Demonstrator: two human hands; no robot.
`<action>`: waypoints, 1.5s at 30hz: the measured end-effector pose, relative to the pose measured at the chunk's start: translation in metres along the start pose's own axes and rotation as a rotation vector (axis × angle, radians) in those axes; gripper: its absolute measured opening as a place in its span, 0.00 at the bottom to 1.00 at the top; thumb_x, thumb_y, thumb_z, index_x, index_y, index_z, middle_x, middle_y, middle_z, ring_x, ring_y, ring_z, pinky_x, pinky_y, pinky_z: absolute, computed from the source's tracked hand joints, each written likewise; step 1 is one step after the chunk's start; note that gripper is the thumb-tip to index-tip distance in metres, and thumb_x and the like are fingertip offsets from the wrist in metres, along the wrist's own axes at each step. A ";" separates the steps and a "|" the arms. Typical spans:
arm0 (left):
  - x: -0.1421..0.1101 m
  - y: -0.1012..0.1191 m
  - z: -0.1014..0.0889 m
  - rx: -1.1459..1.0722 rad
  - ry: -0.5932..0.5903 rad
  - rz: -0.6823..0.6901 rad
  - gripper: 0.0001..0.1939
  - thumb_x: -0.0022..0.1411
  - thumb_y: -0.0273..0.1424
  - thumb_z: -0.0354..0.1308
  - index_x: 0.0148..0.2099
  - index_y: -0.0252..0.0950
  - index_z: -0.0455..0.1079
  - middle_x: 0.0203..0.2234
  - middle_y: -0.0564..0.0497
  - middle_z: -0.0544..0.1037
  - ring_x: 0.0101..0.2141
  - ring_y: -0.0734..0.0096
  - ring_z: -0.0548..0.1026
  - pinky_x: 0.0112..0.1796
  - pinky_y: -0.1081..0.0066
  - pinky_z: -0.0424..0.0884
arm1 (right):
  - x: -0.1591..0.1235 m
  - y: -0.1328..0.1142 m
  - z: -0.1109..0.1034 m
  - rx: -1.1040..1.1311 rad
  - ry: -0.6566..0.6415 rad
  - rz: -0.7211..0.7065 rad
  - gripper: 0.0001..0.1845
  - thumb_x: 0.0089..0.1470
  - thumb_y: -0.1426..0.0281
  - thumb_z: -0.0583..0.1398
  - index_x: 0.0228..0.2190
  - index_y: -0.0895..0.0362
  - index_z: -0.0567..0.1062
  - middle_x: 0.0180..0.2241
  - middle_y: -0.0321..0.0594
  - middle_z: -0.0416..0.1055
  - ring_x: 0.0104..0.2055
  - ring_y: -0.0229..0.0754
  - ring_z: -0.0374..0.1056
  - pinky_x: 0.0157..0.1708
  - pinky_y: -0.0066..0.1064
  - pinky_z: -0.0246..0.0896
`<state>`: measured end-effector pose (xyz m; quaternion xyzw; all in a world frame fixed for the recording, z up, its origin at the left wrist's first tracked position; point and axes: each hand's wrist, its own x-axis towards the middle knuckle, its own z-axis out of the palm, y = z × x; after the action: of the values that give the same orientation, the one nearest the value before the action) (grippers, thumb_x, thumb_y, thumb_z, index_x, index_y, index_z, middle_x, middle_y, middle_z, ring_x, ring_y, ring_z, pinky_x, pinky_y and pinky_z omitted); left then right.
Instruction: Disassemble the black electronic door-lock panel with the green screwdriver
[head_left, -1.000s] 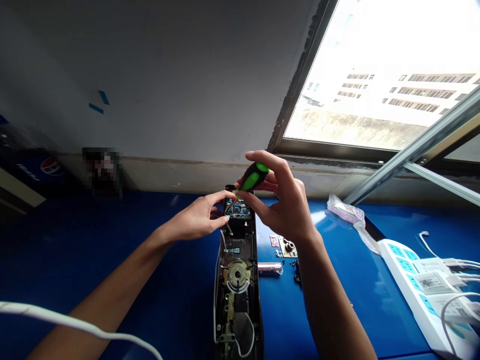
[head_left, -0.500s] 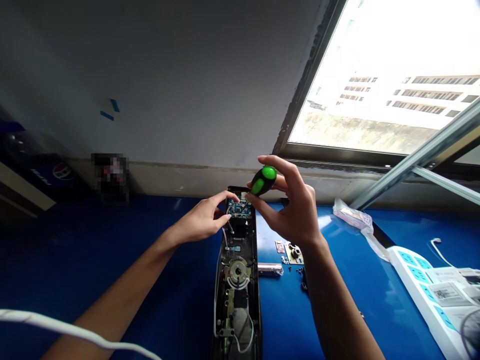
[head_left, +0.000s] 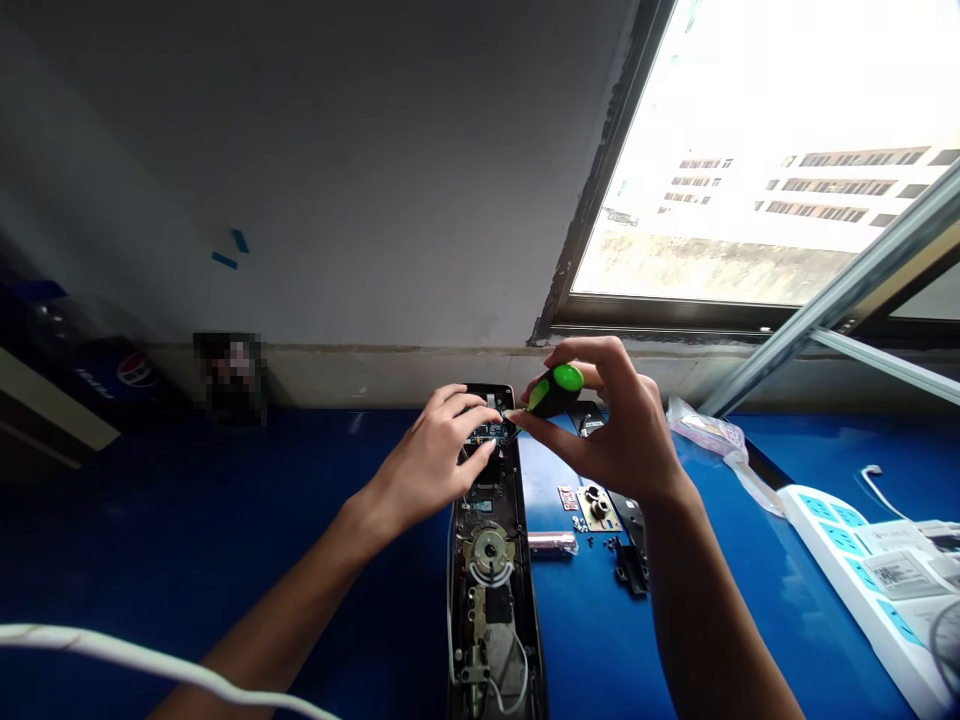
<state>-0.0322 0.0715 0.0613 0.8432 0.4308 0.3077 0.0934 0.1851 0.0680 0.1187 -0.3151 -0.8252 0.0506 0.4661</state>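
My right hand [head_left: 622,420] is closed around a green and black screwdriver [head_left: 556,389], its shaft slanting down and left. The shaft's tip is hard to make out beside the circuit board [head_left: 487,432]. Over that board my left hand [head_left: 450,445] reaches in from the left, fingers and thumb apart, fingertips at the board and covering part of it. The board sits at the far end of a long, opened black housing [head_left: 529,590], which looks like an electronic door lock. Inside the housing are a round metal part [head_left: 490,551] and white wires [head_left: 517,650].
Right of the housing lie a pink-wrapped cylinder [head_left: 553,544], a metal plate [head_left: 598,508], small screws [head_left: 580,524] and a black part [head_left: 631,568]. A white power strip [head_left: 847,570] stands farther right. A white cable [head_left: 150,660] crosses the lower left.
My right hand and the screwdriver have shifted right and slightly down in view. My left hand has moved right, farther over the board. The whole view has shifted a little.
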 end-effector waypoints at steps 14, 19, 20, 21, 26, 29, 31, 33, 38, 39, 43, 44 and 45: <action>-0.004 0.019 0.008 0.025 -0.155 0.185 0.16 0.71 0.34 0.58 0.59 0.39 0.73 0.58 0.43 0.74 0.68 0.49 0.59 0.63 0.47 0.67 | -0.030 -0.003 -0.017 -0.047 0.312 0.232 0.21 0.55 0.68 0.67 0.48 0.50 0.68 0.40 0.37 0.81 0.38 0.43 0.80 0.38 0.37 0.79; -0.008 0.028 0.030 0.087 -0.213 0.250 0.20 0.68 0.40 0.63 0.58 0.39 0.73 0.61 0.40 0.71 0.70 0.40 0.55 0.62 0.41 0.67 | -0.068 0.005 -0.002 -0.131 0.083 0.492 0.12 0.59 0.65 0.63 0.42 0.53 0.66 0.37 0.39 0.79 0.32 0.39 0.77 0.32 0.31 0.73; -0.008 0.029 0.033 0.096 -0.225 0.249 0.21 0.67 0.40 0.63 0.59 0.39 0.73 0.61 0.40 0.71 0.70 0.40 0.55 0.62 0.41 0.67 | -0.075 0.007 0.003 -0.146 0.034 0.521 0.10 0.59 0.66 0.62 0.40 0.53 0.66 0.35 0.38 0.79 0.32 0.39 0.77 0.32 0.30 0.71; -0.009 0.030 0.035 0.103 -0.235 0.247 0.21 0.67 0.40 0.63 0.59 0.39 0.73 0.61 0.39 0.71 0.70 0.40 0.55 0.62 0.42 0.68 | -0.081 0.008 0.008 -0.168 -0.013 0.551 0.08 0.59 0.67 0.62 0.38 0.53 0.66 0.34 0.38 0.78 0.31 0.39 0.76 0.32 0.30 0.69; -0.007 0.026 0.038 0.112 -0.241 0.260 0.21 0.68 0.40 0.61 0.59 0.37 0.72 0.60 0.38 0.71 0.69 0.42 0.57 0.63 0.45 0.69 | -0.101 0.013 0.028 -0.314 -0.224 0.680 0.03 0.57 0.71 0.60 0.34 0.54 0.69 0.26 0.36 0.74 0.27 0.41 0.69 0.29 0.31 0.56; -0.005 0.022 0.038 0.096 -0.230 0.273 0.19 0.69 0.38 0.60 0.59 0.38 0.73 0.60 0.39 0.71 0.69 0.44 0.58 0.63 0.46 0.69 | -0.105 0.016 0.036 -0.370 -0.365 0.726 0.09 0.55 0.72 0.62 0.40 0.55 0.71 0.24 0.34 0.72 0.27 0.42 0.68 0.28 0.31 0.55; -0.005 0.020 0.037 0.085 -0.223 0.271 0.17 0.70 0.36 0.58 0.59 0.39 0.73 0.60 0.40 0.72 0.69 0.45 0.59 0.62 0.46 0.69 | -0.104 0.019 0.040 -0.400 -0.453 0.753 0.14 0.56 0.70 0.64 0.45 0.56 0.72 0.26 0.35 0.73 0.29 0.43 0.70 0.31 0.33 0.61; -0.004 0.018 0.037 0.082 -0.219 0.265 0.17 0.71 0.35 0.56 0.59 0.38 0.73 0.60 0.40 0.72 0.69 0.45 0.59 0.62 0.46 0.70 | -0.103 0.023 0.042 -0.414 -0.541 0.766 0.16 0.60 0.65 0.64 0.48 0.57 0.73 0.33 0.38 0.75 0.34 0.43 0.73 0.36 0.36 0.69; -0.002 0.019 0.037 0.080 -0.218 0.263 0.16 0.73 0.37 0.54 0.56 0.36 0.75 0.58 0.39 0.73 0.68 0.46 0.60 0.62 0.47 0.70 | -0.097 0.031 0.040 -0.354 -0.745 0.726 0.19 0.65 0.60 0.62 0.53 0.58 0.73 0.51 0.44 0.74 0.47 0.45 0.74 0.47 0.43 0.74; -0.001 0.019 0.037 0.076 -0.214 0.267 0.16 0.73 0.37 0.54 0.56 0.37 0.75 0.58 0.39 0.73 0.68 0.46 0.60 0.62 0.47 0.70 | -0.095 0.032 0.038 -0.339 -0.773 0.714 0.20 0.65 0.61 0.62 0.53 0.58 0.73 0.52 0.45 0.74 0.48 0.45 0.74 0.47 0.44 0.74; -0.001 0.016 0.036 0.050 -0.199 0.272 0.15 0.72 0.34 0.56 0.56 0.38 0.75 0.58 0.40 0.73 0.67 0.47 0.62 0.62 0.47 0.70 | -0.086 0.036 0.028 -0.303 -0.830 0.685 0.20 0.65 0.61 0.62 0.54 0.57 0.73 0.52 0.45 0.73 0.49 0.46 0.74 0.48 0.45 0.74; -0.001 0.015 0.035 0.041 -0.190 0.274 0.15 0.72 0.33 0.56 0.57 0.38 0.75 0.58 0.41 0.73 0.67 0.48 0.62 0.62 0.47 0.71 | -0.083 0.035 0.026 -0.303 -0.827 0.684 0.20 0.65 0.60 0.62 0.54 0.57 0.73 0.52 0.45 0.74 0.49 0.46 0.74 0.48 0.45 0.73; 0.000 0.014 0.034 0.030 -0.178 0.278 0.14 0.72 0.32 0.56 0.57 0.38 0.75 0.58 0.41 0.74 0.66 0.48 0.63 0.62 0.47 0.71 | -0.080 0.035 0.024 -0.306 -0.818 0.686 0.20 0.65 0.60 0.62 0.53 0.57 0.73 0.52 0.45 0.74 0.49 0.46 0.74 0.48 0.45 0.73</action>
<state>-0.0031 0.0664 0.0402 0.9199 0.3045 0.2354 0.0750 0.2117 0.0556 0.0329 -0.5846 -0.7869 0.1972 0.0131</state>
